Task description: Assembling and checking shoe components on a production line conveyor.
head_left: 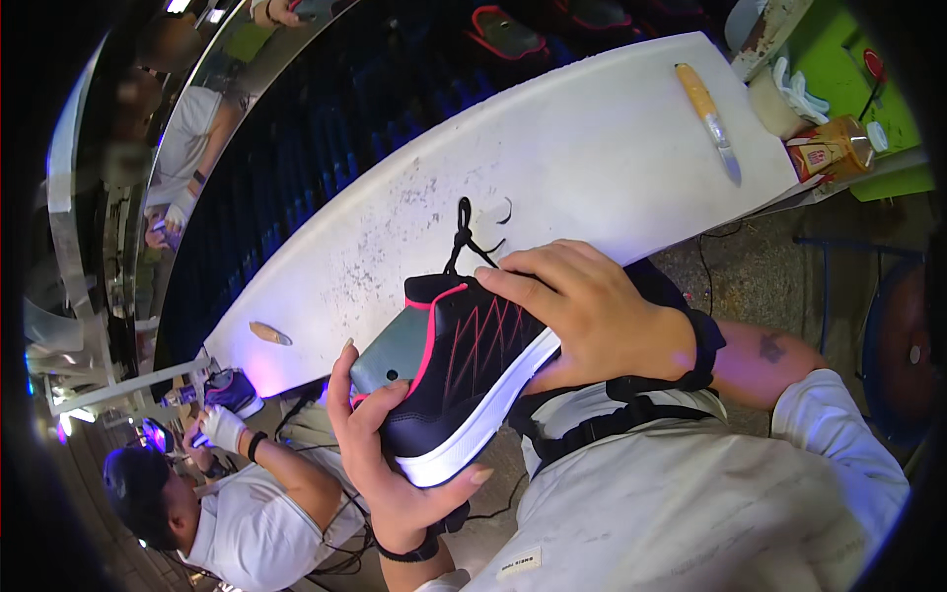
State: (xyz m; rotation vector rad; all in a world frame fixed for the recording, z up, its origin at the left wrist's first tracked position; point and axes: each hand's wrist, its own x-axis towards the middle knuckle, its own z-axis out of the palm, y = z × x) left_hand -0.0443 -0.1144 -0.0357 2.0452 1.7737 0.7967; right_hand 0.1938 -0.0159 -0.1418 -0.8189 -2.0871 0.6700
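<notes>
A black sneaker with pink trim, pink crossed stitching and a white sole is held above the near edge of the white table. A grey-green block with a small dark hole, which looks like a shoe last, fills its opening. Black laces stand tied in a loop beyond the tongue. My left hand grips the heel end, fingers on the block and upper, thumb by the sole. Across the front part lies my right hand, fingers bent over the upper; its thumb is mostly hidden.
On the white table lie a wooden-handled knife and a small tan piece. A bottle and a cup with a white glove stand right. Several shoes sit beyond. A co-worker handles another shoe.
</notes>
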